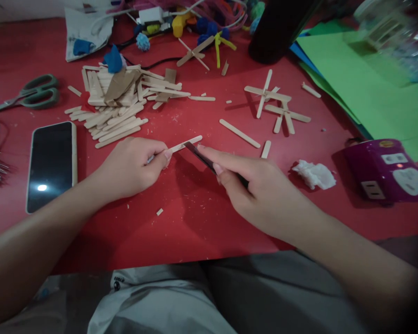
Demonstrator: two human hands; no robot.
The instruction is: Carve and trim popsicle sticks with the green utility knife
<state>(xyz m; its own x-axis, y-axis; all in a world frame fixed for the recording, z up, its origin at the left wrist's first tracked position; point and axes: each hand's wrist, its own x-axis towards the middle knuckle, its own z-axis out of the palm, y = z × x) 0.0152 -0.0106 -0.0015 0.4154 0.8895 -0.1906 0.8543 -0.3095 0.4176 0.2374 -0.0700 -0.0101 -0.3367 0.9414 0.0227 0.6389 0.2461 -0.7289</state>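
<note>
In the head view, the left hand (135, 162) pinches a wooden stick (195, 139) by one end, its length jutting beyond the fingers (158, 162) above the counter (125, 236); the right hand (256, 190) grips a dark blade (201, 157) against it.

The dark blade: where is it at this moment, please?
In the head view, the dark blade is near the picture's middle, held in the right hand, its tip at the wooden stick that the left hand holds.

This looks like a home craft table (125, 246): wooden sticks (125, 111), scissors (24, 96), green paper (365, 83), a phone (52, 162).
</note>
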